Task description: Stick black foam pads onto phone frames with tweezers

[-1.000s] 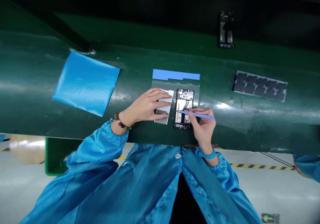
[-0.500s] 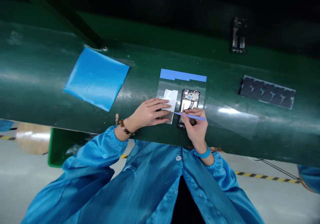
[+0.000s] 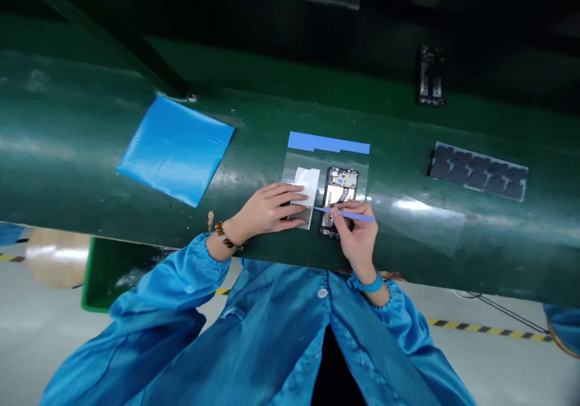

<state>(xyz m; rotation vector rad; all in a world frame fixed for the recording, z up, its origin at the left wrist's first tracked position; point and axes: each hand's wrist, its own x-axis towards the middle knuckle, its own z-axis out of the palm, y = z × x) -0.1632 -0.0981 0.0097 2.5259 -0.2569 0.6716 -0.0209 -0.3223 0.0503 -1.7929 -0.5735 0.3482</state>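
My left hand (image 3: 275, 208) lies with fingers spread on a small white sheet (image 3: 309, 182), steadying it against the bench. In my right hand (image 3: 359, 232) is a pair of purple tweezers (image 3: 356, 215), pinched between thumb and fingers. Their tip points left and meets the white sheet beside my left fingertips. Under the tweezers and partly hidden by my right hand is an opened phone (image 3: 342, 179) with its circuit board showing. Sheet and phone rest on a clear film with a blue strip (image 3: 328, 142) along its far edge.
A blue sheet (image 3: 176, 149) lies left on the green bench (image 3: 254, 116). To the right are a clear film (image 3: 417, 219) and a card of black stickers (image 3: 478, 170). Another opened phone (image 3: 430, 77) sits further back. A green bin (image 3: 97, 279) stands below the bench's front edge.
The whole view has shifted slightly, so the bench items sit a little lower. Both hands keep nearly the same pose, with the tweezer tip still at the white sheet.
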